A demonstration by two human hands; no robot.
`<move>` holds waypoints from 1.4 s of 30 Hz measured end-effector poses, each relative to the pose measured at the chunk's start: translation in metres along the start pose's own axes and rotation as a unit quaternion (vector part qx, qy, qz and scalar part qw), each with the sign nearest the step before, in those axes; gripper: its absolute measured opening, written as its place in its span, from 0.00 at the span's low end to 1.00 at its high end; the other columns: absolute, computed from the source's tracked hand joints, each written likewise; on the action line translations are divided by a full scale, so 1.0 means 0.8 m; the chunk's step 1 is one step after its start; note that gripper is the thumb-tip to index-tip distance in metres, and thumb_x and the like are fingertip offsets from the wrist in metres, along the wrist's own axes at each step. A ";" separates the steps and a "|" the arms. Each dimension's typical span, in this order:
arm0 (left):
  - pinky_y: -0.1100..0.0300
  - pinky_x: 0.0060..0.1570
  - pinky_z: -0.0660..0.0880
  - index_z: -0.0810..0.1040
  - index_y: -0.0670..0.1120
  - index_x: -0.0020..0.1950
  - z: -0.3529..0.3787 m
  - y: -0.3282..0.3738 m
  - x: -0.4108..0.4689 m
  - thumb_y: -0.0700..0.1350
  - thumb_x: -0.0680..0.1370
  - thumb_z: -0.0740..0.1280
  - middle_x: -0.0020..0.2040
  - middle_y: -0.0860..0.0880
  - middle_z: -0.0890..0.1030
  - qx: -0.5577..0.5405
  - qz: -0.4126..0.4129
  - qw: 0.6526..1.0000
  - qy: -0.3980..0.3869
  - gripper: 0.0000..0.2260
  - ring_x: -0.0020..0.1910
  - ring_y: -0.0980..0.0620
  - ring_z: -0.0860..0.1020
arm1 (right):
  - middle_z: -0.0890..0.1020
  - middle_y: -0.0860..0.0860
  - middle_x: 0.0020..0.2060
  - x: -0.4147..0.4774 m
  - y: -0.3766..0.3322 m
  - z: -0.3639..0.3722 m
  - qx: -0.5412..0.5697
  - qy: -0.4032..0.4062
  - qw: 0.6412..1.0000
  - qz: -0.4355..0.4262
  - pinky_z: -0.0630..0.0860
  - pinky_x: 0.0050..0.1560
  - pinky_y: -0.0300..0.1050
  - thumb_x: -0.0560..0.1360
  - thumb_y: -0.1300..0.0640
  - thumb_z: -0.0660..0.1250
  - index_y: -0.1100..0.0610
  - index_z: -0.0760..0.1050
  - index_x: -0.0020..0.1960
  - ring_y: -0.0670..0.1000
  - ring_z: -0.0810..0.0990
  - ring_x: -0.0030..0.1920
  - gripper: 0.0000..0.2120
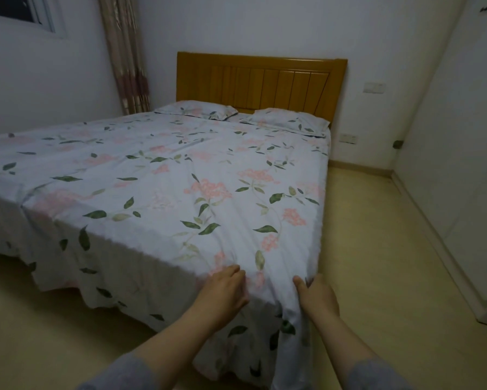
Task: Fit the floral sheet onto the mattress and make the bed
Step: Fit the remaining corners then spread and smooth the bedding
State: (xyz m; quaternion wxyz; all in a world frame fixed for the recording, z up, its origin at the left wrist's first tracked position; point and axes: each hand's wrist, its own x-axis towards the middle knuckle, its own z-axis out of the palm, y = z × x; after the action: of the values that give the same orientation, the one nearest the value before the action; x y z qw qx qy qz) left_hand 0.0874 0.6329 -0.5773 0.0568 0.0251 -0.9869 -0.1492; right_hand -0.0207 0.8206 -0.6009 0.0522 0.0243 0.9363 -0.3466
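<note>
The floral sheet [180, 178] hides the mattress entirely. The right hand [319, 298] has its fingers tucked behind the draped corner (only the thumb shows). The left hand [225, 289] curls its fingertips under, grip unclear. Far left of both hands, the sheet runs past the picture's edge.

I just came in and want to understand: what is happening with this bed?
A person stands at the near corner of the mattress, working on the floral sheet. The right hand grips the sheet where it hangs over the corner; the left hand lies on it nearby, its grip unclear. The sheet covers the whole top with some wrinkles, its edge hangs loose at the foot, and two pillows lie by the headboard.
</note>
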 end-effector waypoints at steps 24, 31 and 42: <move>0.48 0.74 0.46 0.48 0.53 0.78 0.006 0.013 0.012 0.61 0.79 0.53 0.78 0.51 0.45 0.022 -0.005 0.996 -0.089 0.30 0.77 0.45 0.45 | 0.73 0.50 0.30 -0.025 0.025 -0.028 -0.012 0.082 0.996 -0.038 0.64 0.31 0.42 0.75 0.50 0.61 0.56 0.68 0.32 0.50 0.70 0.30 0.16; 0.48 0.74 0.46 0.50 0.52 0.78 0.009 0.009 -0.007 0.59 0.80 0.51 0.79 0.50 0.45 0.074 0.024 0.988 -0.136 0.28 0.77 0.43 0.44 | 0.79 0.55 0.47 -0.012 0.011 -0.009 0.029 -0.013 0.999 0.006 0.73 0.43 0.45 0.75 0.42 0.63 0.59 0.74 0.49 0.54 0.78 0.45 0.19; 0.58 0.51 0.75 0.77 0.48 0.52 -0.008 -0.002 0.012 0.56 0.79 0.56 0.51 0.50 0.77 -0.028 -0.021 0.999 -0.020 0.15 0.47 0.52 0.75 | 0.75 0.51 0.35 -0.027 0.011 -0.031 -0.068 0.033 0.997 -0.029 0.65 0.31 0.40 0.78 0.54 0.58 0.54 0.71 0.38 0.51 0.74 0.36 0.11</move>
State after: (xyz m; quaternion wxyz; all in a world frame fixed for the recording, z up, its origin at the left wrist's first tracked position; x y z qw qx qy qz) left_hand 0.0790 0.6288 -0.5707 0.0348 0.0411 -0.9824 -0.1788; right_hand -0.0003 0.8429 -0.5855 0.0132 0.0051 0.9591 -0.2828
